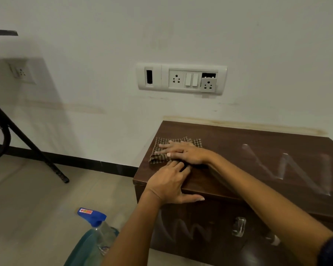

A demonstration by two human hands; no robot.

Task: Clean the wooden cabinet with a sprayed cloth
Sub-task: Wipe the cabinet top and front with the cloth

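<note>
A dark wooden cabinet (258, 150) stands against the wall, its top and front marked with white zigzag smears. A checked brown cloth (161, 148) lies folded on the top's left end. My right hand (185, 153) lies flat on the cloth, fingers spread, pressing it down. My left hand (171, 184) rests over the cabinet's front left edge, fingertips touching the cloth's near edge and thumb stretched along the front face. A spray bottle (96, 239) with a blue trigger head and blue-green liquid stands on the floor at the lower left.
A white switch and socket panel (181, 78) is on the wall above the cabinet. A black stand leg (27, 143) slants to the tiled floor at left. A clear handle (238, 226) is on the cabinet front.
</note>
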